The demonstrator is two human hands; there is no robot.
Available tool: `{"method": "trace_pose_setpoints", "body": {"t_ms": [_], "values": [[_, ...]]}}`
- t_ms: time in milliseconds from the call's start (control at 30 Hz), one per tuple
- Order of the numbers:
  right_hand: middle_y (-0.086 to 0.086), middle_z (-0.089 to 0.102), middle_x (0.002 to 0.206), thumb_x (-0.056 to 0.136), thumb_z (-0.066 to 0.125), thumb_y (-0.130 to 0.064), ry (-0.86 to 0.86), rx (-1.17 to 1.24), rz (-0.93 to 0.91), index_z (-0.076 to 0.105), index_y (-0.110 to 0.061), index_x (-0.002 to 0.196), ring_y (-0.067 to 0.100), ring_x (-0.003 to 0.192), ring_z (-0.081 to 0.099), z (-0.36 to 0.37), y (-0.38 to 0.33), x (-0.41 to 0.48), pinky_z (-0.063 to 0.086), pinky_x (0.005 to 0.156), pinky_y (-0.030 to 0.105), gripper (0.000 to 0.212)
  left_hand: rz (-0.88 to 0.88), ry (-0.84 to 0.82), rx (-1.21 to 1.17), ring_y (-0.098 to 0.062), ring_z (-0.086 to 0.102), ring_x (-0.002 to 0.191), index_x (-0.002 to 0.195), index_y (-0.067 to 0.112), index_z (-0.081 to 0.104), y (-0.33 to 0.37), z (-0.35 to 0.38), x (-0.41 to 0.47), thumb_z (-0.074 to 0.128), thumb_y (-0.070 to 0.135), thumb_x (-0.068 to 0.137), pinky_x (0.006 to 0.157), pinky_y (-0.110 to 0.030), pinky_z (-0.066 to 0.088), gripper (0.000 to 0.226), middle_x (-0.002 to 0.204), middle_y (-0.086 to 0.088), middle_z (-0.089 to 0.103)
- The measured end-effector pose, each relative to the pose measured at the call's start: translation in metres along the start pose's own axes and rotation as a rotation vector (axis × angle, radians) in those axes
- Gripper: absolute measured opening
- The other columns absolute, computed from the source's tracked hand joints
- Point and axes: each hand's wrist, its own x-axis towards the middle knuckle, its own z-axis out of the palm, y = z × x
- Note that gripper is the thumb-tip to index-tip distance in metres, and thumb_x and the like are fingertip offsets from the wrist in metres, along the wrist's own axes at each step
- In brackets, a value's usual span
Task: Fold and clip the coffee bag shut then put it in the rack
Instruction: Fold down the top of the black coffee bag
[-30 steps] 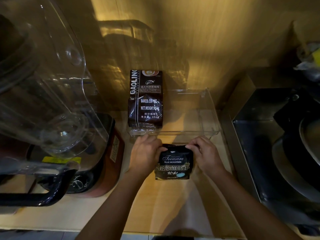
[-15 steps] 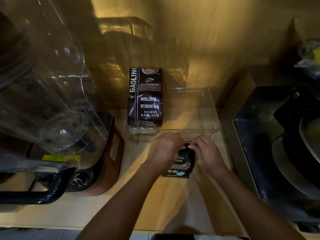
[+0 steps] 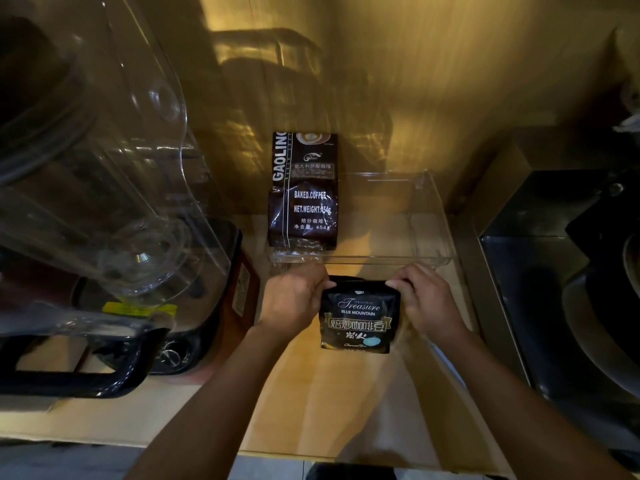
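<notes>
A small black coffee bag (image 3: 360,318) with "Treasure Blue Mountain" print stands on the wooden counter, just in front of a clear plastic rack (image 3: 433,233). My left hand (image 3: 294,301) grips the bag's top left corner and my right hand (image 3: 427,301) grips its top right corner. The bag's top edge is folded down between my fingers. No clip is visible. A taller brown "Gaoling" coffee bag (image 3: 304,192) stands upright in the rack's left side.
A blender with a clear jug (image 3: 97,168) and black handle fills the left. A dark metal sink (image 3: 561,271) with dishes lies to the right. A wall rises right behind the rack.
My left hand, which covered the bag's front half a second ago, has moved back to the top left corner. The printed front shows again.
</notes>
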Motion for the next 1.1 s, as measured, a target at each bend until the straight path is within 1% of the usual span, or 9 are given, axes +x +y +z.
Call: {"method": "trace_pose_setpoints", "body": {"t_ms": [67,200,300,433,533,867,933,967,1100], "values": [[0.018,0.061,0.072,0.079,0.066,-0.008,0.013,-0.079,-0.023,0.059,0.002,0.071,0.030,0.071,0.054,-0.004,0.001,0.000,0.039,0.065,0.034,0.014,-0.009,0.007,-0.034,-0.026,0.059,0.060,0.071,0.006,0.058,0.000,0.004,-0.003,0.063,0.014,0.084,0.048,-0.035,0.047,0.016,0.067,-0.010,0.064],[0.011,0.067,0.085,0.075,0.070,-0.007,-0.080,-0.276,-0.274,0.064,-0.005,0.085,0.028,0.081,0.059,-0.011,-0.012,0.013,0.031,0.075,0.034,0.012,0.030,-0.004,-0.063,-0.026,0.058,0.060,0.071,0.003,0.058,0.000,0.006,-0.002,0.063,0.007,0.082,0.050,-0.034,0.047,0.013,0.066,-0.012,0.062],[0.006,0.069,0.075,0.060,0.077,-0.001,-0.192,-0.402,-0.459,0.067,-0.009,0.082,0.024,0.072,0.062,0.007,-0.033,0.020,0.045,0.071,0.034,0.026,0.038,0.005,-0.067,-0.027,0.058,0.060,0.071,0.002,0.057,0.001,0.006,-0.002,0.063,0.006,0.083,0.051,-0.036,0.048,0.013,0.067,-0.014,0.061],[0.009,0.063,0.064,0.052,0.071,0.003,-0.127,-0.357,-0.500,0.065,-0.003,0.072,0.025,0.062,0.059,0.034,-0.057,0.021,0.042,0.062,0.030,0.021,-0.010,0.014,-0.108,-0.031,0.059,0.066,0.077,0.000,0.061,-0.001,0.004,-0.008,0.059,-0.003,0.082,0.055,-0.044,0.050,0.006,0.071,-0.017,0.062],[0.010,0.060,0.061,0.055,0.063,0.004,-0.081,-0.360,-0.565,0.061,-0.003,0.068,0.026,0.059,0.055,0.039,-0.058,0.024,0.029,0.063,0.028,0.015,-0.024,0.009,-0.123,-0.032,0.060,0.071,0.081,-0.001,0.063,-0.005,0.002,-0.012,0.057,-0.009,0.080,0.060,-0.046,0.051,0.010,0.075,-0.019,0.063],[0.006,0.065,0.067,0.065,0.070,-0.001,-0.066,-0.374,-0.465,0.059,-0.008,0.070,0.024,0.062,0.060,0.013,-0.016,0.018,0.030,0.068,0.030,0.015,0.005,0.010,-0.147,-0.028,0.060,0.070,0.077,0.000,0.060,-0.006,0.002,-0.011,0.058,-0.010,0.078,0.059,-0.040,0.052,0.011,0.073,-0.016,0.063],[0.006,0.065,0.066,0.077,0.059,-0.011,-0.026,-0.331,-0.441,0.059,-0.008,0.070,0.022,0.061,0.058,0.005,-0.007,0.015,0.030,0.066,0.029,0.007,0.006,0.015,-0.157,-0.027,0.060,0.070,0.077,0.001,0.061,-0.006,0.003,-0.010,0.059,-0.010,0.078,0.059,-0.038,0.052,0.012,0.073,-0.015,0.064],[0.007,0.065,0.065,0.081,0.053,-0.014,-0.009,-0.306,-0.420,0.060,-0.007,0.070,0.022,0.060,0.058,0.002,-0.003,0.013,0.029,0.065,0.030,0.014,0.004,0.014,-0.160,-0.027,0.060,0.071,0.077,0.002,0.061,-0.006,0.004,-0.010,0.059,-0.010,0.078,0.060,-0.038,0.052,0.012,0.074,-0.014,0.064],[0.011,0.066,0.065,0.081,0.045,-0.013,0.028,-0.275,-0.353,0.061,-0.003,0.070,0.025,0.060,0.060,-0.002,0.007,0.006,0.029,0.064,0.029,0.022,0.003,0.007,-0.179,-0.026,0.060,0.071,0.078,0.002,0.062,-0.006,0.004,-0.009,0.059,-0.006,0.081,0.060,-0.041,0.053,0.009,0.075,-0.014,0.064]]}}
